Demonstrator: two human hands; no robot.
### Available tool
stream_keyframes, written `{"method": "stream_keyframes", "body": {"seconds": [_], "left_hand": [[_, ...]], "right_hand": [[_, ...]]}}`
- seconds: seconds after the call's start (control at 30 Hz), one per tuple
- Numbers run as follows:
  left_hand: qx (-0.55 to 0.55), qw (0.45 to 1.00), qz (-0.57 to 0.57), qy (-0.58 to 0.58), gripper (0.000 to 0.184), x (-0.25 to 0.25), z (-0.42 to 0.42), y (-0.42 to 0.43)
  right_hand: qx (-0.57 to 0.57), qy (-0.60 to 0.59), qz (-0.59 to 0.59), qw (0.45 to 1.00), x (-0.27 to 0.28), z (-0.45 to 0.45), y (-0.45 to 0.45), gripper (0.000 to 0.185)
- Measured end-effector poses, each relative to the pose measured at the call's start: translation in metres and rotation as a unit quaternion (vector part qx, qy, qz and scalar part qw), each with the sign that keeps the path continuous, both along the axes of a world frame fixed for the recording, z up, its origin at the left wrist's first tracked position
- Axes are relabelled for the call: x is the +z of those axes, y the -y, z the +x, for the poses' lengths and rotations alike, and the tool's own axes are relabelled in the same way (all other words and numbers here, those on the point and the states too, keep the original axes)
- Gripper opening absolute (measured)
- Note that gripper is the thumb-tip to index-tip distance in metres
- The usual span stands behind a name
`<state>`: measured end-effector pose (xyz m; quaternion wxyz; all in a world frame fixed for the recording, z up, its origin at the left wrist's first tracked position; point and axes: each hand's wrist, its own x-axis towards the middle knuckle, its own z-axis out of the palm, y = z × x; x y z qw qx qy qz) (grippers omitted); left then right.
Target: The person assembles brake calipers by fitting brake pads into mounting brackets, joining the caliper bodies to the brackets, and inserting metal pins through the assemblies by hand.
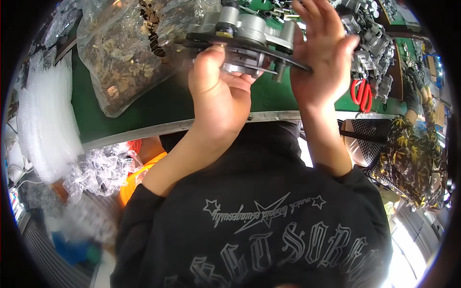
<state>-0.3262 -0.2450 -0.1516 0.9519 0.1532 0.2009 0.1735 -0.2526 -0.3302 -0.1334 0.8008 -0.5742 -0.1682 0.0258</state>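
Note:
A metal assembly (249, 31) with silver cylindrical parts on a dark flat plate is held up over the green table. My left hand (218, 89) grips it from below, the thumb pressed on the plate's near edge and the fingers under it. At the assembly's right end is my right hand (321, 60), its palm by the tip of the plate and its fingers spread and stretched upward. The assembly's left end is blurred.
A clear plastic bag (117, 72) of small brownish pieces lies at left on the green table (273, 98), beside stacked white foam sheets (45, 115). Red-handled pliers (361, 96) and silver castings (367, 43) are at right. A person in camouflage (408, 158) works at far right.

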Motion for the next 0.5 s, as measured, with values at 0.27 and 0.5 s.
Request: {"method": "stream_keyframes", "body": {"seconds": [0.27, 0.5], "left_hand": [[-0.016, 0.999, 0.012, -0.027, 0.022, 0.003, 0.0, -0.003], [-0.047, 0.996, 0.074, 0.028, 0.024, -0.011, 0.002, -0.014]], "right_hand": [[0.147, 0.056, -0.176, 0.972, 0.004, 0.003, 0.007, 0.057], [0.171, -0.035, -0.034, 0.984, -0.007, 0.005, 0.005, 0.057]]}}
